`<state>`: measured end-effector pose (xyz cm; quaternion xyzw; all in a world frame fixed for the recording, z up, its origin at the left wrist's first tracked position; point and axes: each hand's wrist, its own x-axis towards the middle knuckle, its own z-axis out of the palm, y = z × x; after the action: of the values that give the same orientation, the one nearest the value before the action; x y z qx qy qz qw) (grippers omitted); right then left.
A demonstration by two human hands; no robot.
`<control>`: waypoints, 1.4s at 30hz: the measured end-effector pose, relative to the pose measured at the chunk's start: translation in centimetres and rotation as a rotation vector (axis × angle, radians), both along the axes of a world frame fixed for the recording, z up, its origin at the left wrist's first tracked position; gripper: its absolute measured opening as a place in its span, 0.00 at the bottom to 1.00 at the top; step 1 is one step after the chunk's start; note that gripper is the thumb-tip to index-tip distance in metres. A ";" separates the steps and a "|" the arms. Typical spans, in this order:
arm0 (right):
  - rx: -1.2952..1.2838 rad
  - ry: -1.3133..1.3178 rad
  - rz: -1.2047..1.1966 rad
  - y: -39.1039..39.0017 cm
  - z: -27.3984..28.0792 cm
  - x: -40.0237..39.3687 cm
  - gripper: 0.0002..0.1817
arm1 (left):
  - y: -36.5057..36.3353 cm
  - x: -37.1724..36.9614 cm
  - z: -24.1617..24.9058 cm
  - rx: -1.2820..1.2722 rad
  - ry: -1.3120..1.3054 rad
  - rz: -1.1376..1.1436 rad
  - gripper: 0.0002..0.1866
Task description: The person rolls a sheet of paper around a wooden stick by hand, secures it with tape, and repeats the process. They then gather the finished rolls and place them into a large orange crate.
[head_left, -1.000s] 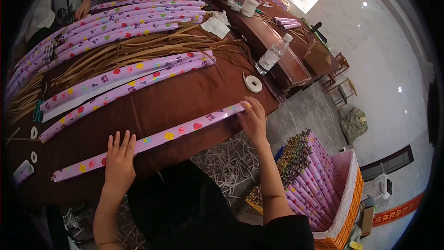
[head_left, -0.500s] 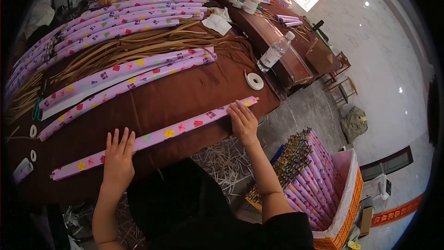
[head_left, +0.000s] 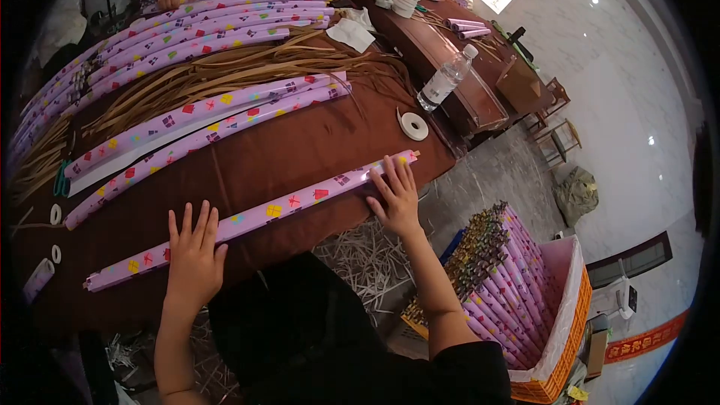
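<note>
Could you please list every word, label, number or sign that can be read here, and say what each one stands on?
No text here can be read.
Red banner on the wall at lower right: yellow characters, too small and blurred to read.
Water bottle on the table: its label is too small to read.
Wrapped tube under the left hand and right hand: only printed gift-box pictures, no words.

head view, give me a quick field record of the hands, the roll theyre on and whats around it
left hand: flat, fingers spread, on the wrapped roll
right hand: flat on the roll near its far end
wrapped roll: long purple gift-paper tube, lying along the near table edge
table: brown cloth cover
behind roll: more purple rolls, brown strips
tape roll: white, near the water bottle
crate: orange, packed with finished rolls
floor: paper scraps
</note>
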<state>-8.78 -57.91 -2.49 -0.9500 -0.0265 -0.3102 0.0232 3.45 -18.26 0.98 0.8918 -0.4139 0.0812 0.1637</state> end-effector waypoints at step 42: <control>-0.034 0.227 -0.134 9.3 -0.1 2.0 0.45 | -0.6 1.3 -2.9 0.000 -0.239 0.083 0.25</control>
<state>-6.81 -48.60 -2.55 -0.9789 0.0347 -0.2009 -0.0108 4.73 -18.84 -1.96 0.8921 -0.3931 0.1936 0.1099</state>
